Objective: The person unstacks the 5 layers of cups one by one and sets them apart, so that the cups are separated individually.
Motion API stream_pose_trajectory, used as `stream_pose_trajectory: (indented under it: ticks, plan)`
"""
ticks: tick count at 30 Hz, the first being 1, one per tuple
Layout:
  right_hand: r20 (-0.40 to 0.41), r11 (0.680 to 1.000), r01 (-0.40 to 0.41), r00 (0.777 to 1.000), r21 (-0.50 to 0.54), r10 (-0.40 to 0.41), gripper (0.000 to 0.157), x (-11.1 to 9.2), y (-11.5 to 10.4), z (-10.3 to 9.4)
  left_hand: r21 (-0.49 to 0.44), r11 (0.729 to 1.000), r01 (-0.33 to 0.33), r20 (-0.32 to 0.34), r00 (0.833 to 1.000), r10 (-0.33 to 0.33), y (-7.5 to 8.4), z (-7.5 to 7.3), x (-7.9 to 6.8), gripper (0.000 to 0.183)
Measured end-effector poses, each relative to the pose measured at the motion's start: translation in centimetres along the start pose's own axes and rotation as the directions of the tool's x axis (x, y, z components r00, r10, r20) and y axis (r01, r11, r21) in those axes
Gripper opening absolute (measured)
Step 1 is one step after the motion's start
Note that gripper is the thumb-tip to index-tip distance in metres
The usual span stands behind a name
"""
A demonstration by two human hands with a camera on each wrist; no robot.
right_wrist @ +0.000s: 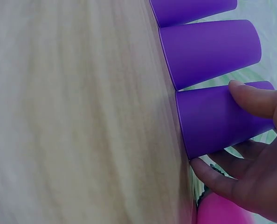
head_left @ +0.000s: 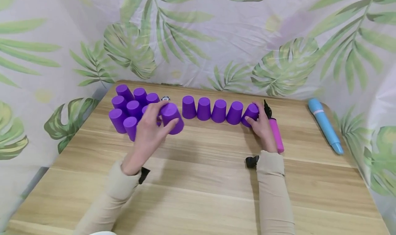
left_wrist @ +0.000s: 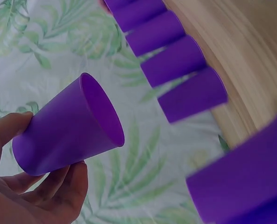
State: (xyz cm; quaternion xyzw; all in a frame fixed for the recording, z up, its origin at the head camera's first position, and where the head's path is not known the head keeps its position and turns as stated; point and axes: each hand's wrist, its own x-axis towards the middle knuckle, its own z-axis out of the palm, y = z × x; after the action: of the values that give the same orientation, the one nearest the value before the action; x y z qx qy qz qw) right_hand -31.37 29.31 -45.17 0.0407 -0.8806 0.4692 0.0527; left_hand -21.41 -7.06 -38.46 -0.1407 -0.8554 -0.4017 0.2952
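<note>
The left hand (head_left: 151, 125) is raised above the table with thumb and fingers curled round a purple cup (head_left: 172, 118), while the right hand (head_left: 262, 125) rests low, thumb and fingers clasping another purple cup (head_left: 250, 114), both forearms in beige sleeves.

Honestly nothing readable here. The only thing with any marking is a small round disc (head_left: 165, 98) on the table (head_left: 198, 180) behind the purple cups (head_left: 130, 107); it has a dark-and-white pattern, but it's too tiny to make out. Cups and pumps look plain, no labels.
</note>
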Motion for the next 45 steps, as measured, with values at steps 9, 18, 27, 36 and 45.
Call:
stream_pose_trajectory:
  ticks: [9,18,27,36,45]
  plan:
    - [-0.009,1.0,-0.013,1.0,0.017,0.013,0.064,0.1,-0.1,0.3,0.014,0.999,0.045,-0.113,0.993,-0.043,-2.2,-4.3,-2.9,0.053]
    - [-0.01,1.0,0.007,1.0,0.021,-0.007,0.064,0.1,0.1,0.2,0.059,0.996,0.065,-0.191,0.98,-0.052,-3.5,-6.2,-4.6,0.054]
    - [-0.003,0.999,-0.026,1.0,0.039,0.026,0.066,0.2,0.1,0.1,0.139,0.981,0.133,-0.311,0.947,-0.084,-5.6,-7.7,-5.6,0.052]
    - [-0.025,1.0,0.014,1.0,0.015,-0.013,0.065,0.3,-0.1,0.1,0.25,0.899,0.36,-0.19,0.929,-0.319,-7.3,-9.2,-6.6,0.05]
    - [-0.01,1.0,0.004,1.0,0.004,-0.004,0.065,0.1,0.0,0.1,0.304,0.854,0.422,0.064,0.886,-0.46,-9.8,-9.4,-6.2,0.052]
